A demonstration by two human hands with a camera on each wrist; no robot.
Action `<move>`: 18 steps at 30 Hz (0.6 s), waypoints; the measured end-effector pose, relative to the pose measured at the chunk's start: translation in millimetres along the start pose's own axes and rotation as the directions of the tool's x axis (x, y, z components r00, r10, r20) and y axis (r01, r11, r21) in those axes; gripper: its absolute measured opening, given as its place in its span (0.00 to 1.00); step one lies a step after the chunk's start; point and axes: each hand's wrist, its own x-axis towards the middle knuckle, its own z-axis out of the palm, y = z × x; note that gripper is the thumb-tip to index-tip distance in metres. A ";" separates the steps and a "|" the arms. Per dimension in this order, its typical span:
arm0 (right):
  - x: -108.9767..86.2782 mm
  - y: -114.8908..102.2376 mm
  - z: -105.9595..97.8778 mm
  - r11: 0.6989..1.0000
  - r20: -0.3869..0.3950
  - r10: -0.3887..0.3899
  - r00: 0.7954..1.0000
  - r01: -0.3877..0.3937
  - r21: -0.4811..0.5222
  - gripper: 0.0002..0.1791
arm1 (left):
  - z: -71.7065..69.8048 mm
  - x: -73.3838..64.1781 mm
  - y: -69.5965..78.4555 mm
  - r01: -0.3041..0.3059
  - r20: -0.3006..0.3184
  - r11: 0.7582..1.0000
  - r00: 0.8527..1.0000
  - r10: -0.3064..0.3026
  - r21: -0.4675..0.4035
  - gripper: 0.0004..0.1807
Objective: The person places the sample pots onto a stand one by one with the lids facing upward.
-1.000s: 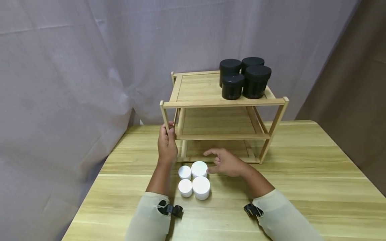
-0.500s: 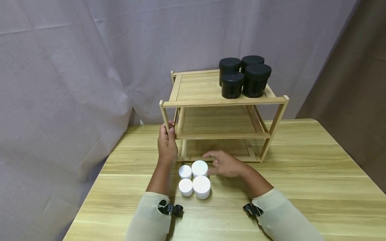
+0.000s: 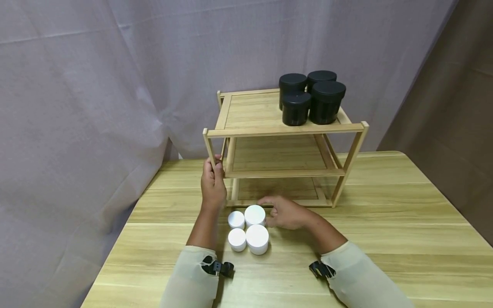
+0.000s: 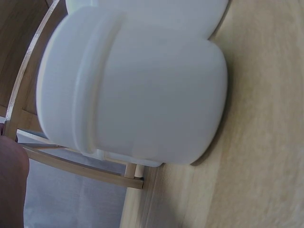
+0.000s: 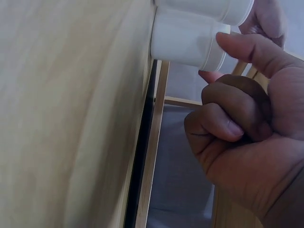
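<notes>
My left hand [image 3: 213, 184] grips the front left post of a three-tier wooden shelf [image 3: 277, 174]. Right of it on the table stand several white lidded jars in a tight cluster. With thumb and index finger my right hand [image 3: 286, 212] pinches the back right white jar [image 3: 255, 215] at its lid, the other fingers curled into the palm, as the right wrist view shows. The larger front jar [image 3: 257, 239] and two smaller jars, a back one [image 3: 236, 220] and a front one [image 3: 236, 239], stand beside it. A jar [image 4: 156, 90] fills much of the left wrist view.
Several black lidded jars [image 3: 326, 102] stand grouped at the right of the shelf's top tier. The shelf rests on a wooden table [image 3: 404, 239] against a grey curtain [image 3: 185, 55]. A brown curtain [image 3: 454, 128] hangs at the right.
My right hand has shifted slightly toward me and its thumb and index finger have come in round the back right jar. The left hand, shelf and jars keep their places.
</notes>
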 end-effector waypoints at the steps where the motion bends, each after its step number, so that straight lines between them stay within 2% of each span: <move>1: -0.2 -0.2 0.5 1.000 0.003 0.000 1.000 0.000 -0.011 0.33 | 0.1 -0.1 0.4 -0.001 0.001 1.000 1.000 0.001 0.000 0.17; 8: -2.8 -0.6 1.8 0.999 0.019 0.008 1.000 -0.007 -0.034 0.38 | 0.8 0.0 1.8 0.003 -0.002 1.000 1.000 -0.003 0.002 0.17; 18: -0.9 -3.0 4.8 1.000 0.044 0.011 0.999 -0.010 -0.026 0.38 | 0.1 -0.1 -0.3 0.015 -0.003 1.000 1.000 -0.015 0.009 0.17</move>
